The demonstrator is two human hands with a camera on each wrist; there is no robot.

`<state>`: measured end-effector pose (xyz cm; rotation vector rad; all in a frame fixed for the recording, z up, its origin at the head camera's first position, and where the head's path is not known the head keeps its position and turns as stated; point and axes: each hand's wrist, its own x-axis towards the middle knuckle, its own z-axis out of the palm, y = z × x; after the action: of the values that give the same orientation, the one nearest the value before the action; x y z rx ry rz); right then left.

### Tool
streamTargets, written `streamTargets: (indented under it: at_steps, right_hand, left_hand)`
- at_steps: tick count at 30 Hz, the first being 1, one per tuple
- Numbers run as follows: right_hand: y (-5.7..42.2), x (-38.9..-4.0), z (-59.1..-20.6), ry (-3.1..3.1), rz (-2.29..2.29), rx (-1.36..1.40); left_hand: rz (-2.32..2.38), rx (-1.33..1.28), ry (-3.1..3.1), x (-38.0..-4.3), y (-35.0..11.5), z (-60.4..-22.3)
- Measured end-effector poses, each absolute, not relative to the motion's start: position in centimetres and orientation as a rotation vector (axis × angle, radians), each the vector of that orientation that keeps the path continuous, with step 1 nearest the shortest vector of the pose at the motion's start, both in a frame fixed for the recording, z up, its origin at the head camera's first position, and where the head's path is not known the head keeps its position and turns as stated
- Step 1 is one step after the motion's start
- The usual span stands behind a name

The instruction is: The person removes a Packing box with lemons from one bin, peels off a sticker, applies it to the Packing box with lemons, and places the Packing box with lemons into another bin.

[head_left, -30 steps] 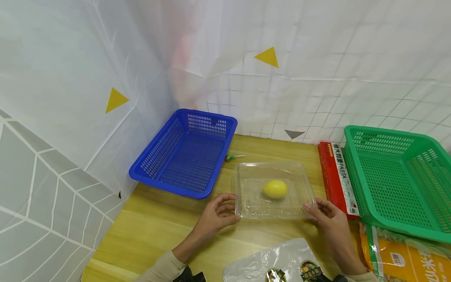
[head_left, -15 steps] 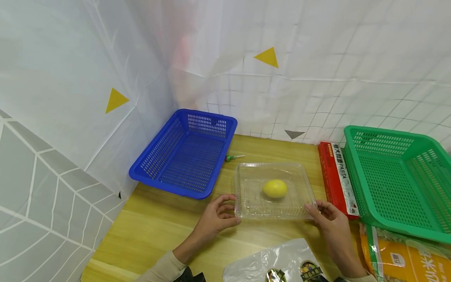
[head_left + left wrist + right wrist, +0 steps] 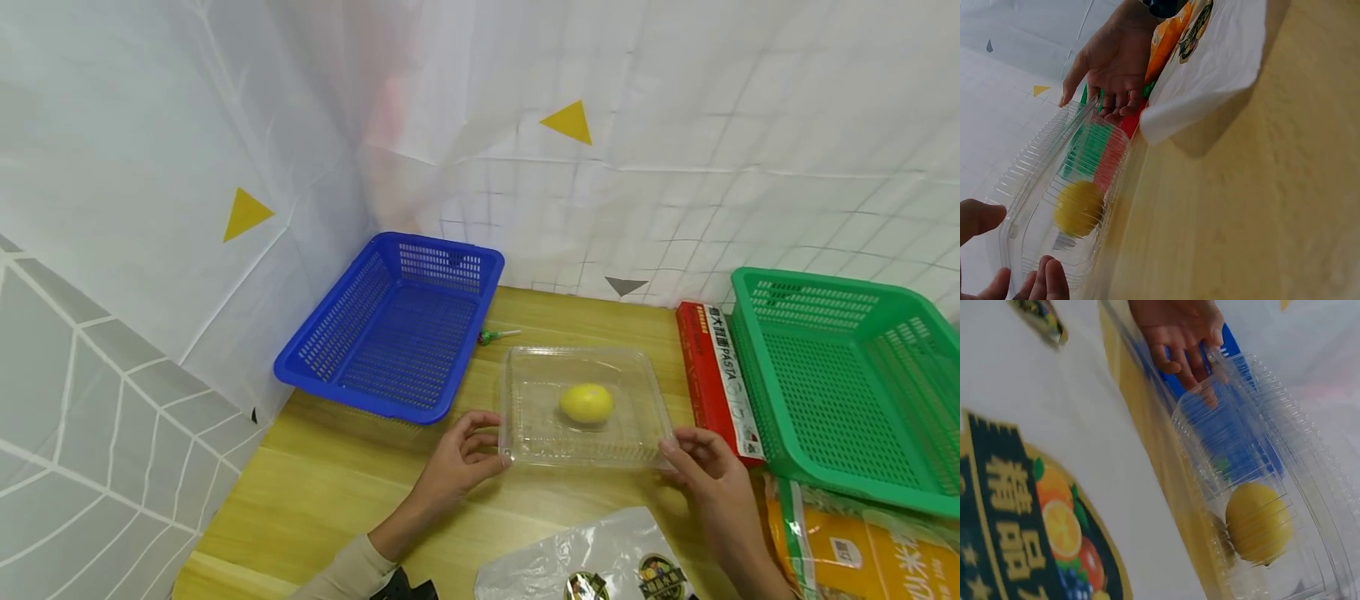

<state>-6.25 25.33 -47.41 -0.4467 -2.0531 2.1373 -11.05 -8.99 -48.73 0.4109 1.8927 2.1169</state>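
Observation:
A clear plastic food box (image 3: 633, 392) with a rim around it sits on the wooden table, and a yellow lemon (image 3: 587, 403) shows inside. At the box's near left corner, my left hand (image 3: 453, 467) holds the edge, thumb on the rim and fingers along the side. My right hand (image 3: 708, 479) holds the near right corner between thumb and bent fingers. The left wrist view shows the left thumb (image 3: 982, 220) above the rim and fingertips below it. Through the box's ribbed wall the lemon (image 3: 1259, 523) appears in the right wrist view.
A blue basket (image 3: 465, 392) stands at the left, with a small green-headed lollipop (image 3: 495, 336) beside it. Right of the box are a red pasta box (image 3: 705, 375), a green basket (image 3: 787, 442) and an orange grain bag (image 3: 885, 550). A white plastic bag (image 3: 555, 558) lies in front.
My right hand has shifted slightly to the right, its thumb now closer to the box's corner. The left hand, box and lemon have hardly moved.

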Motion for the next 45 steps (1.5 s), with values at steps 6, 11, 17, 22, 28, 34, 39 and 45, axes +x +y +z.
streamTargets:
  at_steps: [6,11,17,22,28,34,39,45]
  right_hand:
    - [23.8,-5.4,-46.7,-2.138,1.385,-0.289]
    - [22.9,-3.5,-45.9,-2.192,1.402,0.247]
    - [21.8,-2.7,-46.5,-2.486,1.671,1.243]
    - [20.9,-2.5,-48.3,-2.632,1.595,1.577]
    - [20.7,-2.7,-49.8,-2.606,1.413,1.565]
    - [20.2,-2.8,-50.4,-2.548,1.358,1.558]
    - [19.6,-2.5,-50.5,-2.580,1.328,1.534]
    - [19.2,-2.4,-50.2,-2.574,1.370,1.493]
  left_hand:
    - [2.125,0.430,1.913,-11.0,-9.0,-48.8]
    - [2.127,0.443,1.939,-11.0,-9.0,-48.8]
    - [2.130,0.409,2.006,-11.2,-8.9,-48.8]
    - [2.135,0.361,1.996,-11.1,-8.7,-48.7]
    - [2.107,0.352,1.907,-10.9,-8.7,-48.4]
    - [2.009,0.433,1.835,-10.8,-9.0,-48.3]
    - [1.879,0.527,1.845,-10.7,-9.1,-48.3]
    - [1.766,0.577,1.876,-10.3,-9.0,-48.2]
